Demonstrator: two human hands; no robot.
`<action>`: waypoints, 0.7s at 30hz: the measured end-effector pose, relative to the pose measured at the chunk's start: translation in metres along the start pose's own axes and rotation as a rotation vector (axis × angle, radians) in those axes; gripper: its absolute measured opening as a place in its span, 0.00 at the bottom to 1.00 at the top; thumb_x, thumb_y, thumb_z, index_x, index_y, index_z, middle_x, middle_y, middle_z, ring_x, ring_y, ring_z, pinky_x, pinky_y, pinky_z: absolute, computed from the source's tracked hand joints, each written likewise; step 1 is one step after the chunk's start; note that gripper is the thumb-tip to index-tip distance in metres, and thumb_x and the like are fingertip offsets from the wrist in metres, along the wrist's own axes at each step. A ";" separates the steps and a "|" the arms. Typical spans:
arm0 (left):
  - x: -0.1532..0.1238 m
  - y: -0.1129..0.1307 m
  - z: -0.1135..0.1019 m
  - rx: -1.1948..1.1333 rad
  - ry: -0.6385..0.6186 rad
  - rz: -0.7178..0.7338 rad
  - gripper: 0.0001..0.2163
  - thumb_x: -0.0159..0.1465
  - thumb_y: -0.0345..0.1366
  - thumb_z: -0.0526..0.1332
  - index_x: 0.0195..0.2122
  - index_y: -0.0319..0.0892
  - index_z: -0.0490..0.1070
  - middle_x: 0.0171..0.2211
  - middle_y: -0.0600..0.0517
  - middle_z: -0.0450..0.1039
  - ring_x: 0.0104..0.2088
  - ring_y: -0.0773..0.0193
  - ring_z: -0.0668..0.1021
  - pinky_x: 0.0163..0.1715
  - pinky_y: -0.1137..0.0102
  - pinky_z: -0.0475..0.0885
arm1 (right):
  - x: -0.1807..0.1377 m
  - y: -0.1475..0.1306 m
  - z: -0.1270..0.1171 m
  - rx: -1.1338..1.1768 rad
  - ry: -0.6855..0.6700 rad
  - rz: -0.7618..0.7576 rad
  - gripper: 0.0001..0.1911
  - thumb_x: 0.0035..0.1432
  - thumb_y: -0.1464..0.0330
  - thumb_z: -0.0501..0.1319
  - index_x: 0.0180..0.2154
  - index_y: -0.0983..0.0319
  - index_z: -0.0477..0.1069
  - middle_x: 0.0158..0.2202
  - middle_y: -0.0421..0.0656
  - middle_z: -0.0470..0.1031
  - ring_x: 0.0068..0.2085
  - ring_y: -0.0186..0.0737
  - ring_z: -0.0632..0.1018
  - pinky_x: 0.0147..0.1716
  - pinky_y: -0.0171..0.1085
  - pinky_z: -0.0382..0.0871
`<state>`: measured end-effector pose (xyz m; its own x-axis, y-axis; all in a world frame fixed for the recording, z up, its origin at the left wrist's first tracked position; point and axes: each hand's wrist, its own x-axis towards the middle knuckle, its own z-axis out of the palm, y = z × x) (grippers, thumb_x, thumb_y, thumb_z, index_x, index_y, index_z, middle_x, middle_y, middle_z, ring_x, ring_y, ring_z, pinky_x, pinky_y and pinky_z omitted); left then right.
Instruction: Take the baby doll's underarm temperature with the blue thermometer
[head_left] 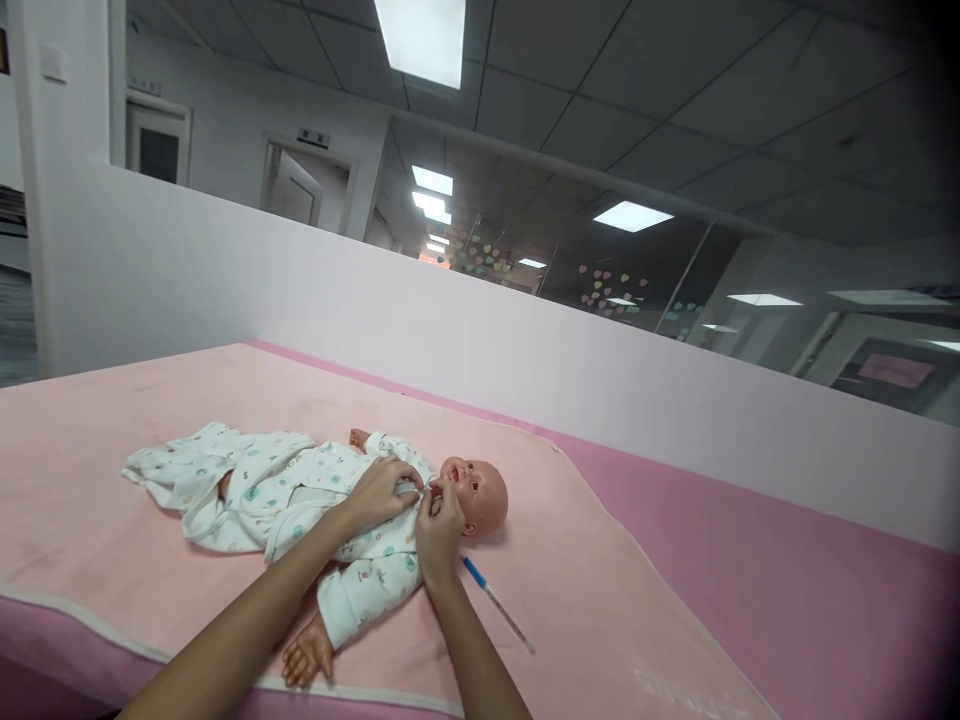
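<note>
A baby doll [486, 495] lies on its back, head to the right, wearing white baby clothes [300, 470] with a small green and brown print. At the neckline, my left hand [386, 490] reaches across the doll's chest and pinches the cloth near the collar. Close against it, my right hand [440, 525] pinches the collar edge just below the doll's chin. Its fingers hide the exact fastening point. One sleeved doll arm stretches toward me, its hand [309, 652] bare. The lower part of the clothes lies loose and rumpled to the left.
A blue-capped pen [495, 600] lies beside my right forearm on the pink mat [615, 620]. The mat covers a padded pink surface [720, 510]. Behind runs a low white wall [465, 330] with glass above it.
</note>
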<state>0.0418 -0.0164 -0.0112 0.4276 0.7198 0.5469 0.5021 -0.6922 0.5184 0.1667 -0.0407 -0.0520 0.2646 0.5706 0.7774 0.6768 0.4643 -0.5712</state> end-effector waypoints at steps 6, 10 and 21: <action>0.001 -0.004 0.001 0.051 0.008 0.007 0.06 0.50 0.33 0.61 0.29 0.45 0.75 0.35 0.51 0.73 0.42 0.56 0.69 0.45 0.65 0.61 | 0.002 -0.003 -0.002 -0.045 -0.025 -0.036 0.09 0.55 0.72 0.49 0.28 0.61 0.66 0.26 0.42 0.71 0.30 0.37 0.72 0.32 0.35 0.65; 0.003 -0.007 0.003 0.012 0.021 -0.015 0.06 0.50 0.33 0.61 0.29 0.45 0.75 0.36 0.53 0.73 0.42 0.57 0.69 0.46 0.65 0.61 | 0.003 -0.002 -0.002 -0.035 -0.052 -0.055 0.09 0.54 0.73 0.49 0.28 0.61 0.66 0.26 0.42 0.71 0.29 0.37 0.71 0.30 0.34 0.64; 0.009 -0.021 0.010 0.010 0.028 -0.143 0.06 0.50 0.40 0.63 0.29 0.49 0.77 0.42 0.53 0.71 0.47 0.54 0.67 0.50 0.60 0.57 | 0.005 -0.006 -0.002 -0.041 -0.096 -0.048 0.09 0.55 0.72 0.49 0.31 0.61 0.67 0.29 0.43 0.72 0.32 0.37 0.72 0.32 0.34 0.64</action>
<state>0.0426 0.0046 -0.0236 0.3299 0.8094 0.4858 0.5640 -0.5817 0.5861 0.1654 -0.0422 -0.0445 0.1656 0.6116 0.7737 0.7154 0.4654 -0.5211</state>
